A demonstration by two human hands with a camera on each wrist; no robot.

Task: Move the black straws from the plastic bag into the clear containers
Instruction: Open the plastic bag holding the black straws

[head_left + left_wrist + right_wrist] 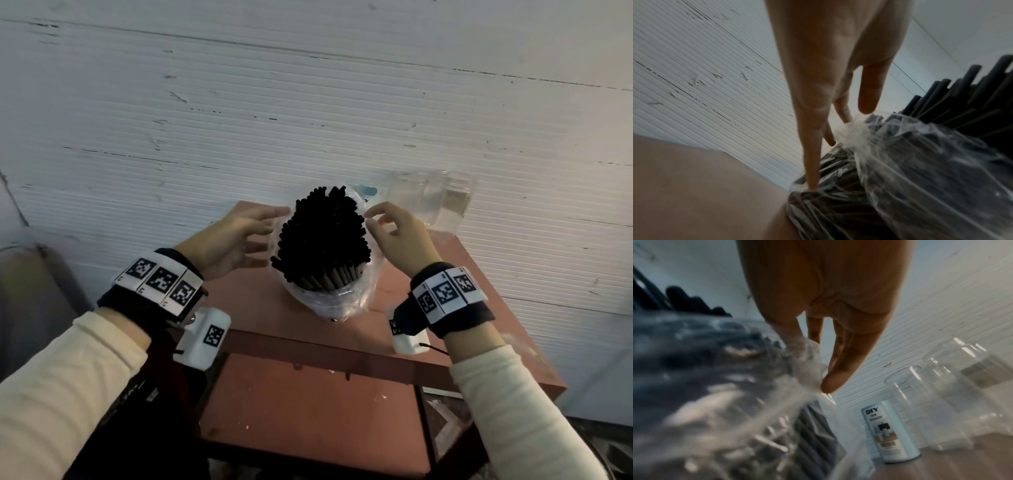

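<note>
A thick bundle of black straws [322,236] stands upright in a clear plastic bag [339,301] on the reddish table [260,301]. My left hand [263,240] is at the bag's left side, fingers straight and spread, with the fingertips [812,185] touching the plastic [920,162]. My right hand [373,221] is at the bag's right rim. There its thumb and forefinger [829,382] pinch the crinkled plastic [715,386]. Straw tops [972,100] stick out above the bag. Clear containers [448,202] stand empty at the table's back right, also seen in the right wrist view [953,386].
A white cylinder labelled DIY [890,431] stands behind the bag, next to the containers. A ribbed white wall [308,102] runs close behind the table. The table's front edge [308,342] lies between my wrists, with a lower red panel [308,404] beneath.
</note>
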